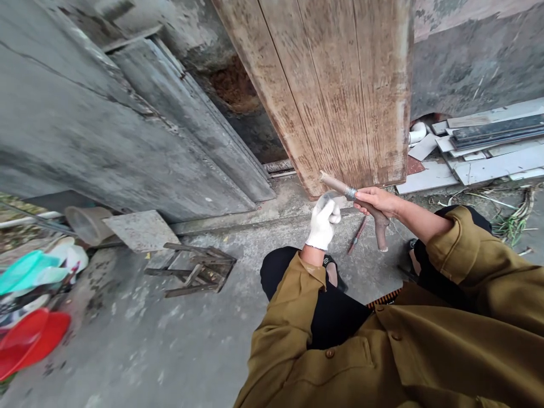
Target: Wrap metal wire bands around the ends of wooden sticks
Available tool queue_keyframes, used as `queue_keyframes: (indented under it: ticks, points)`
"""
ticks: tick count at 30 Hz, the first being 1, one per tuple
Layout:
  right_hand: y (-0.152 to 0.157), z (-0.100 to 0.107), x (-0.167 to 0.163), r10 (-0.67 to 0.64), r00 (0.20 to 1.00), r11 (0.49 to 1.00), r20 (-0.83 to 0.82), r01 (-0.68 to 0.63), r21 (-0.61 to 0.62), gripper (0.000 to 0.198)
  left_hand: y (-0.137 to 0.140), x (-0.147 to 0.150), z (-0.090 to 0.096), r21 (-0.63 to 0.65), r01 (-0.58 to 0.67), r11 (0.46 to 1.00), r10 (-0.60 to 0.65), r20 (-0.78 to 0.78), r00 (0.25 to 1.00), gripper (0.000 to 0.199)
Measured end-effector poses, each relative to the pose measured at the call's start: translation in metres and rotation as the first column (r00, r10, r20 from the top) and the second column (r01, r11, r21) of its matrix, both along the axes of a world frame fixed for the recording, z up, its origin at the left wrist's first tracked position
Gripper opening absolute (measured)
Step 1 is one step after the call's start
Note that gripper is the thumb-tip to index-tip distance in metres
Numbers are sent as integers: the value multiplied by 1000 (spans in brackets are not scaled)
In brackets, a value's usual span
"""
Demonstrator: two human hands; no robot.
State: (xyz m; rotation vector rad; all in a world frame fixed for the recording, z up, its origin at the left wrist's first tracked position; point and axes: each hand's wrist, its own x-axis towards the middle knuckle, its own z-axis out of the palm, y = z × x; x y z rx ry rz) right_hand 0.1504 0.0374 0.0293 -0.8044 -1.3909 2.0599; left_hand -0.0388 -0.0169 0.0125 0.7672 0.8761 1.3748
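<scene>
My right hand (374,201), bare, is wrapped round a forked wooden stick (334,182) with a stubby branch pointing down toward me. Silvery wire (351,194) is wound in a band about the stick, just beside my right fingertips. To the left of it, my left hand (322,224) wears a white knit glove, and its fingers are pinched closed. A thin grey strand, blurred, shows between the glove and the stick; it looks like part of the wire. On the ground below lies a reddish-brown rod (357,233).
A wooden plank panel (335,96) leans against the wall ahead. Grey slabs (191,124) lean at the left. A small wooden stool (198,269) lies tipped on the concrete. Stacked boards (493,147) are at right; a red plastic basin (34,340) is at far left.
</scene>
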Motion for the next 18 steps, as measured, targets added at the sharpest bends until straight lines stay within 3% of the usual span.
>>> queue_keyframes:
  ticks: [5, 11, 15, 18]
  points:
    - [-2, -5, -5, 45, 993, 992, 105, -57, 117, 48, 7, -3, 4, 79, -60, 995, 49, 132, 990, 51]
    - [-3, -9, -3, 127, 962, 952, 241, -186, 242, 40, 9, -4, 2, 3, -95, 996, 95, -50, 994, 50]
    - [-7, -8, -6, 155, 974, 974, 168, -179, 136, 44, 9, -1, -1, -28, -66, 997, 61, -151, 987, 49]
    - [-9, -8, -11, 94, 989, 995, 112, -95, 5, 49, 10, 1, -4, -36, -62, 997, 52, -227, 973, 40]
